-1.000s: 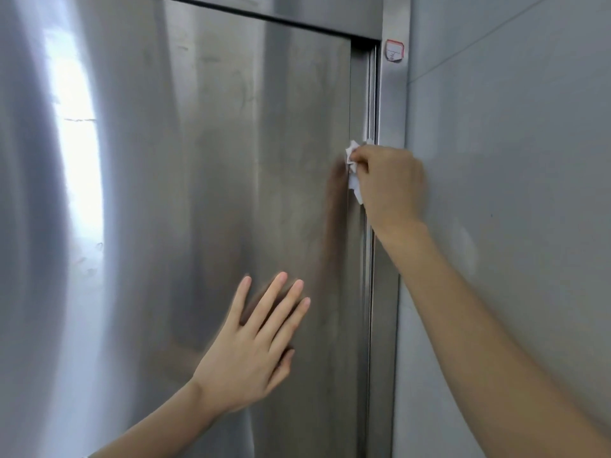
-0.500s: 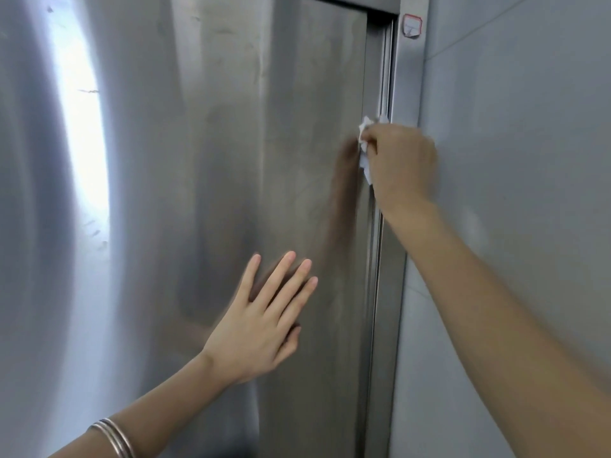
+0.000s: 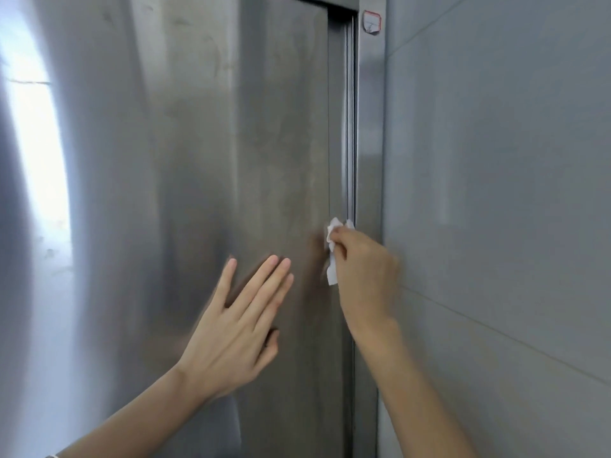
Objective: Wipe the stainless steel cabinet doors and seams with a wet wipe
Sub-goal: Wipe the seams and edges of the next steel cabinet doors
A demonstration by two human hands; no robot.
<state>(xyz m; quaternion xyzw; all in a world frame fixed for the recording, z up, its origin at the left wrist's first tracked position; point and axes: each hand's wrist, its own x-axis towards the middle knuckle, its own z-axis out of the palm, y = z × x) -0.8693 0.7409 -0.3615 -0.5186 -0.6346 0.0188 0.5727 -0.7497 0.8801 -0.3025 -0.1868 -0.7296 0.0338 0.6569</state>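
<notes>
Two hands are at work on the steel front: the right hand [image 3: 363, 276] pinches a bunched white wet wipe [image 3: 332, 256] between thumb and curled fingers and presses it against the vertical seam [image 3: 349, 127] where the cabinet door [image 3: 198, 160] meets the frame post [image 3: 370, 143]. The left hand [image 3: 231, 332] is spread wide with straight fingers against the door panel, holding nothing; blur makes it hard to say whether the palm touches or only the fingertips. The step in hand looks like running the wipe along that groove. To do it well, a folded edge of the wipe should be pushed into the channel rather than skimmed over its lip, and drawn in one steady line so that grime is carried along and not smeared back onto the panel. The flat hand should brace the door so it does not flex or rattle under the pressure. Turning the wipe to a fresh face would help once it greys. Faint streaks and smudges across the panel suggest the broad face needs passes too. Counted: one wipe, one door in full view, one vertical seam, one dark gap along the door's top edge [image 3: 330, 8], one frame post, one red-edged sticker [image 3: 371, 23] near the post's top, and one tiled wall [image 3: 496, 193] to the right.
</notes>
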